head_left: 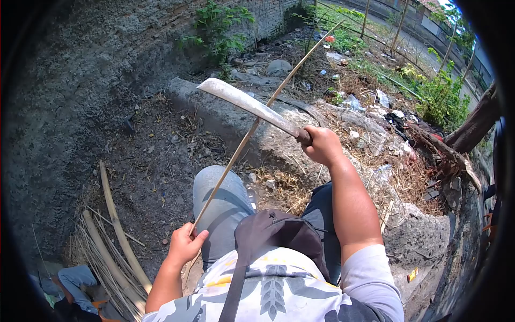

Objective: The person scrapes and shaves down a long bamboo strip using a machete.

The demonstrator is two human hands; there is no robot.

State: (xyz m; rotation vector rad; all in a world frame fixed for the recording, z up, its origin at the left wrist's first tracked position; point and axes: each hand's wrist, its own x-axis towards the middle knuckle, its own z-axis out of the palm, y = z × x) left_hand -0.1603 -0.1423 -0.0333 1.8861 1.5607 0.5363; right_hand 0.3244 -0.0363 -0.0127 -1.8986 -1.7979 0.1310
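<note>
While bamboo strip (246, 140) slants forward-right, machete (251, 105) points forward-left.

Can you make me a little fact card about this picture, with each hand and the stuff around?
Left hand: grips a long thin stick
Right hand: holds a machete by its handle
Blade: crosses in front of the stick; touching or not, I can't tell
Stick: slants up and away, toward the right
Lower left: two thick poles beside thin sticks
Farther off: rough wall, leafy plant
</note>
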